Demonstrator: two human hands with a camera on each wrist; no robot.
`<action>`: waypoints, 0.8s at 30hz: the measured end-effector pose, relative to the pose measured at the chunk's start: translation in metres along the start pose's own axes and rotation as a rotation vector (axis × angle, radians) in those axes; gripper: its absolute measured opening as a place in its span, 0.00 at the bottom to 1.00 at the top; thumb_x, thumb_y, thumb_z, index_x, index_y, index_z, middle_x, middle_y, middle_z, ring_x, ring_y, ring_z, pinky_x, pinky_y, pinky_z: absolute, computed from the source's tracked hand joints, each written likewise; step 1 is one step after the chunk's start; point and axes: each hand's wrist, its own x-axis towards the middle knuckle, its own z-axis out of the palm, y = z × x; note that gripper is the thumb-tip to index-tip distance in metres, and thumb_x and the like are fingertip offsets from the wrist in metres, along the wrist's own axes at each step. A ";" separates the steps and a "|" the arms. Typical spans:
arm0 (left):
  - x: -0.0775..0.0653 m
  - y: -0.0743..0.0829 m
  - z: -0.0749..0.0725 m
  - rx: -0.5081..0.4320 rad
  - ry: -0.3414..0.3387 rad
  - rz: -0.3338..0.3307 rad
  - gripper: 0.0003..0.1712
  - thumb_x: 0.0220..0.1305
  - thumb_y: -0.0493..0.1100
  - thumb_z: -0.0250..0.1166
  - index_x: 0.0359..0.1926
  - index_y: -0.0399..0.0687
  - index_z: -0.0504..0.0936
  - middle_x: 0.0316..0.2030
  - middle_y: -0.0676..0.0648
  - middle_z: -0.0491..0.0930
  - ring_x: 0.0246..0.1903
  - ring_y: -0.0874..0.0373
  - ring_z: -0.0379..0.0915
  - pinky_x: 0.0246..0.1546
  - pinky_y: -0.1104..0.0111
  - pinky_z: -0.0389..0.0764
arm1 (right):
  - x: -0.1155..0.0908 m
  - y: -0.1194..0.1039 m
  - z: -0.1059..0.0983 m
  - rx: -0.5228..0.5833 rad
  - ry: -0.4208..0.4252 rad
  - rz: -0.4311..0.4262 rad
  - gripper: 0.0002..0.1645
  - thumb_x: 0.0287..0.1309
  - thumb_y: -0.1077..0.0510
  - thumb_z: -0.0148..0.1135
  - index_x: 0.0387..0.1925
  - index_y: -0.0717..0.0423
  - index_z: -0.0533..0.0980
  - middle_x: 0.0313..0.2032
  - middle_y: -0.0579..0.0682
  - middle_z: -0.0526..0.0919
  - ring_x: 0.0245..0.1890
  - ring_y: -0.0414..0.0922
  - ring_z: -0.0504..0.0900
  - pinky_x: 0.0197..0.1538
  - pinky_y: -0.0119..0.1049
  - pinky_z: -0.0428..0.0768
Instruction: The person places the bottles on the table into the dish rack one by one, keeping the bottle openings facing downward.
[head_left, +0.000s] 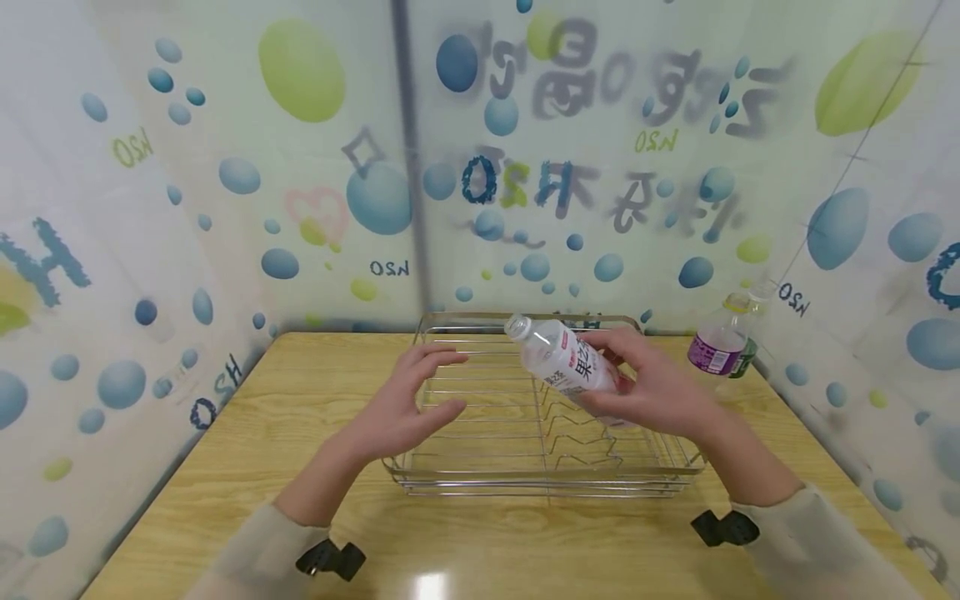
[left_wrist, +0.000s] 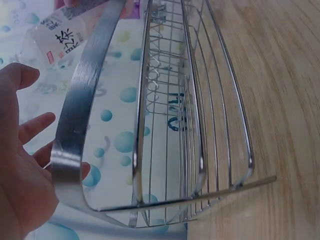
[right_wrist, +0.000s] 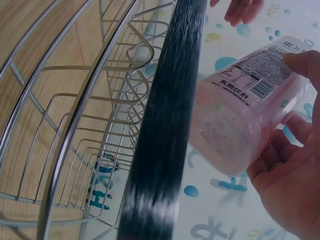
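Observation:
My right hand (head_left: 652, 379) grips a clear plastic bottle (head_left: 566, 358) with a white and pink label. The bottle is tilted, its uncapped mouth pointing up and to the left, above a wire dish rack (head_left: 480, 475). In the right wrist view, the bottle's base (right_wrist: 225, 135) hangs beside the rack's flat metal rim (right_wrist: 162, 100). Over the rack's left side, my left hand (head_left: 405, 408) holds nothing, its fingers spread and loosely bent. From the left wrist view, that hand (left_wrist: 25, 175) is close to the rack's rim (left_wrist: 82, 85); whether they touch I cannot tell.
The rack stands on a wooden table (head_left: 300, 400). At the back right are a bottle with a purple label (head_left: 716, 346) and, partly behind it, one with a green label (head_left: 745, 360). Walls with a bubble print (head_left: 330, 208) enclose the table at the back and sides.

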 end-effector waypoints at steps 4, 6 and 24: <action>0.009 0.006 0.005 -0.046 -0.014 0.014 0.37 0.73 0.46 0.73 0.79 0.53 0.72 0.77 0.46 0.67 0.78 0.46 0.62 0.74 0.40 0.76 | 0.003 -0.002 0.006 -0.014 -0.016 -0.027 0.41 0.60 0.58 0.82 0.73 0.46 0.77 0.60 0.54 0.75 0.54 0.53 0.72 0.44 0.33 0.89; 0.012 0.009 0.008 -0.071 -0.023 0.011 0.39 0.73 0.46 0.73 0.80 0.53 0.70 0.77 0.46 0.66 0.78 0.47 0.62 0.74 0.41 0.77 | 0.003 -0.003 0.008 -0.046 -0.016 -0.046 0.41 0.60 0.57 0.83 0.73 0.45 0.77 0.61 0.54 0.76 0.55 0.52 0.70 0.42 0.33 0.89; 0.035 0.031 0.024 -0.028 -0.099 0.059 0.47 0.61 0.48 0.85 0.79 0.60 0.74 0.72 0.49 0.74 0.68 0.51 0.77 0.60 0.55 0.86 | 0.005 -0.011 0.023 -0.403 -0.042 -0.180 0.41 0.55 0.53 0.83 0.72 0.42 0.80 0.61 0.48 0.83 0.59 0.50 0.73 0.44 0.35 0.78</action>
